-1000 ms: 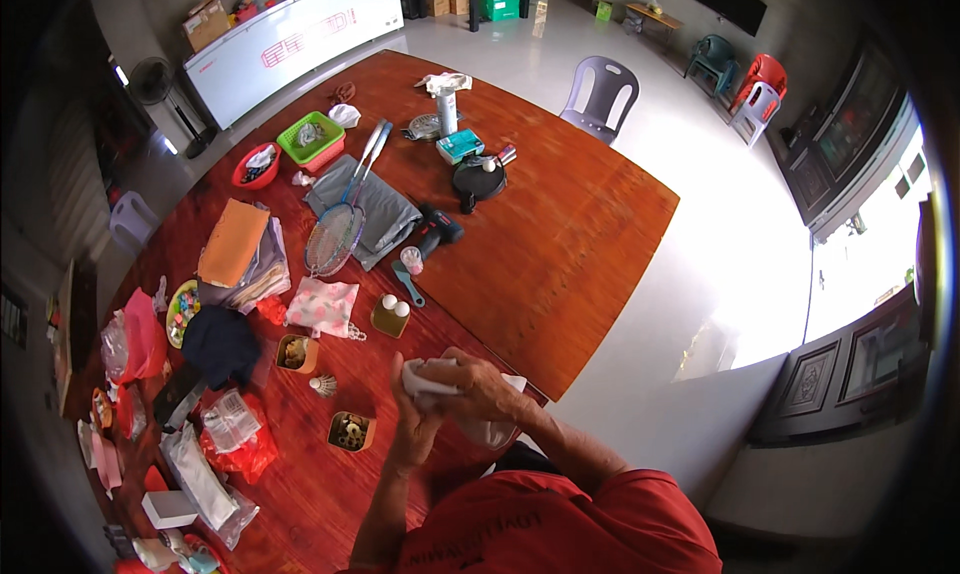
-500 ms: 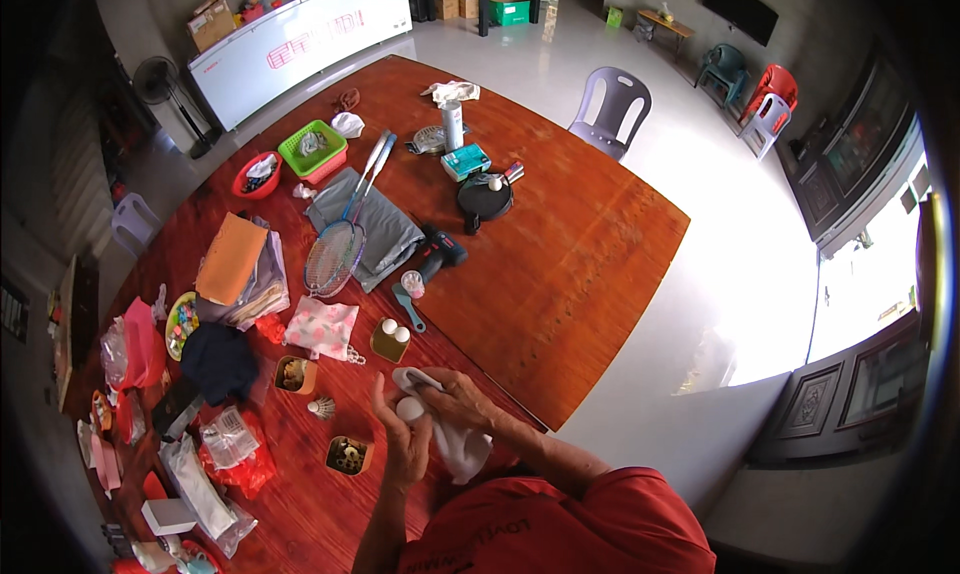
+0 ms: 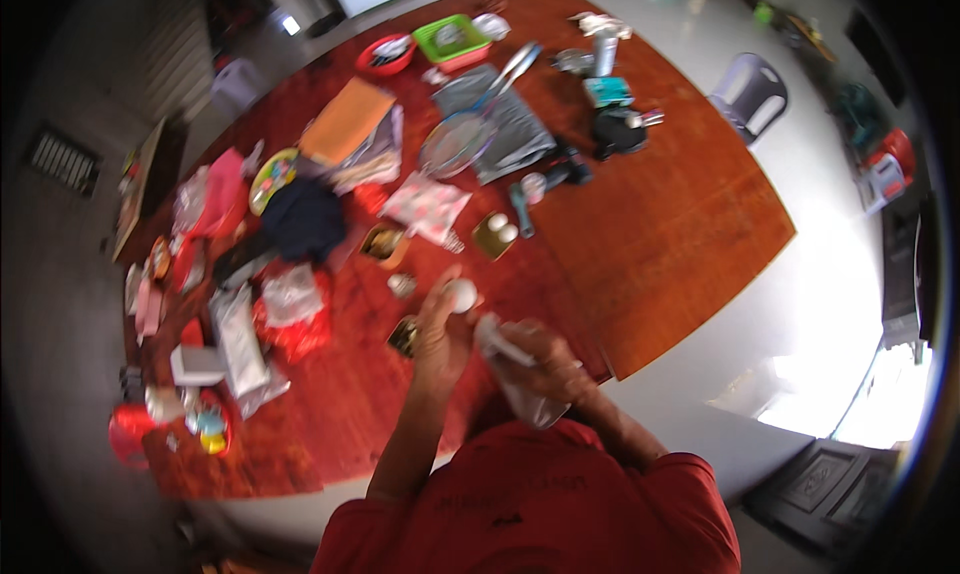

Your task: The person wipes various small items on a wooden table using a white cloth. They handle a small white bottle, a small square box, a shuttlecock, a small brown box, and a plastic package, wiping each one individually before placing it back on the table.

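Note:
My left hand point(image 3: 443, 334) is raised over the near part of the table, with its fingers round a smooth white ball point(image 3: 461, 295). To its right, my right hand point(image 3: 548, 362) grips a white cloth point(image 3: 524, 392) that hangs toward my shirt; motion blurs its fingers. The cloth and the ball are apart. Just beyond my hands stands a small square box point(image 3: 486, 241) with two similar white balls inside. A shuttlecock point(image 3: 401, 284) lies left of the held ball. Partly hidden behind my left hand is another small box point(image 3: 394, 346) with dark contents.
A third small box point(image 3: 396, 258) stands near a pink-patterned pouch point(image 3: 425, 206). Farther off lie badminton rackets point(image 3: 460, 144) on a grey bag point(image 3: 518, 134), a cordless drill point(image 3: 570, 166) and a black pan point(image 3: 620, 134). Folded cloths, plastic bags point(image 3: 240, 339) and baskets point(image 3: 478, 56) crowd the left.
My hands have moved apart: the cloth, which was against the ball, is now off to the right in my right hand. The ball stays in my left hand. The view has shifted left.

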Demonstrator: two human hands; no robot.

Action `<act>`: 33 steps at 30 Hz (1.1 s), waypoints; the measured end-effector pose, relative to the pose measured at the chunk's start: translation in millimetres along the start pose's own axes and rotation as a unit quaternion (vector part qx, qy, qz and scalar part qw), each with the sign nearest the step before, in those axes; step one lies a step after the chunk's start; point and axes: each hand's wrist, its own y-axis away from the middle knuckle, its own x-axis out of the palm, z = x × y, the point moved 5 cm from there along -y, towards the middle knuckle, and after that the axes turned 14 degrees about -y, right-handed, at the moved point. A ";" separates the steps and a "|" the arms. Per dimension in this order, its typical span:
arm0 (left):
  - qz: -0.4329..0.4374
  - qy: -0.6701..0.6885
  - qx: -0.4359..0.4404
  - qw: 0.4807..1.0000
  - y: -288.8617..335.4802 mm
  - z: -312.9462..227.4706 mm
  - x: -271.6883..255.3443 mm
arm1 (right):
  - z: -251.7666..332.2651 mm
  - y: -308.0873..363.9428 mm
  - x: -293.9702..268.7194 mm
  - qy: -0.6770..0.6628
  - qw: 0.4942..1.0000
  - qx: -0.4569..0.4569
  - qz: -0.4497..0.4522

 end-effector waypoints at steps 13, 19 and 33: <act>0.111 -0.055 0.053 0.991 82.5 -29.8 8.9 | 76.9 4.3 55.3 0.199 0.971 -0.119 -0.064; 0.087 -0.241 0.200 0.946 107.9 -41.5 3.8 | 77.7 11.1 50.7 0.053 0.997 -0.018 -0.055; 0.045 -0.474 0.338 0.812 155.6 -55.2 10.9 | 110.7 36.3 73.4 0.159 0.975 -0.150 -0.029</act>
